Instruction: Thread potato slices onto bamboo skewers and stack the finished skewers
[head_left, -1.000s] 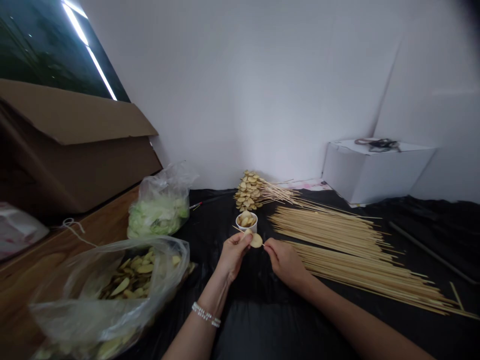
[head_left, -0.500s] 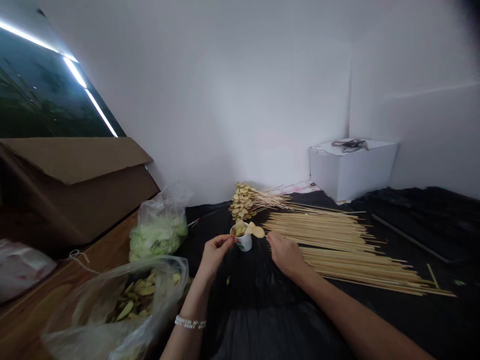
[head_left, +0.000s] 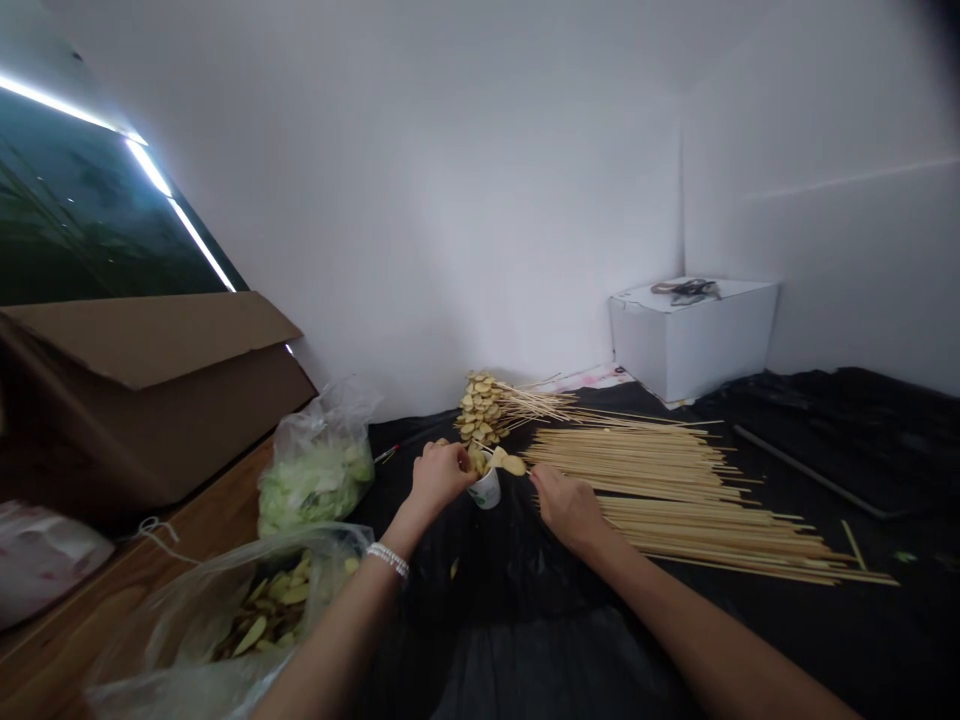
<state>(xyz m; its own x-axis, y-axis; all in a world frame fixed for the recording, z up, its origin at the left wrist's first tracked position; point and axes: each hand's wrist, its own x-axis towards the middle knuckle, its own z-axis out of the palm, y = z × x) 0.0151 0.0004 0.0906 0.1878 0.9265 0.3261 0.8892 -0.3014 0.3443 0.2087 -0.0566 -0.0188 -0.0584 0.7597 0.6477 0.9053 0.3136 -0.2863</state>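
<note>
My right hand [head_left: 568, 508] is closed around the end of a thin wooden skewer with pale potato slices [head_left: 513, 465] threaded on its tip. That tip points left, over the rim of a small white paper cup [head_left: 487, 492]. Inside the cup more potato slices [head_left: 478, 460] show at the mouth. From the left my left hand [head_left: 441, 474] reaches over the rim, fingers pinched on a slice there; the fingertips are partly hidden. Behind the cup lies a pile of skewered potato slices [head_left: 481, 405], sticks pointing right.
Rows of bare wooden skewers [head_left: 630, 462] lie to the right on black plastic sheeting [head_left: 525, 640]. At left are an open bag of potato slices [head_left: 274, 605], a bag of pale green vegetable [head_left: 315, 485] and a cardboard box [head_left: 165, 400]. A white box [head_left: 694, 335] stands back right.
My left hand has moved up from the cup's left rim to over its mouth, at the slices. The right hand still holds the skewer by the cup. The view has shifted slightly.
</note>
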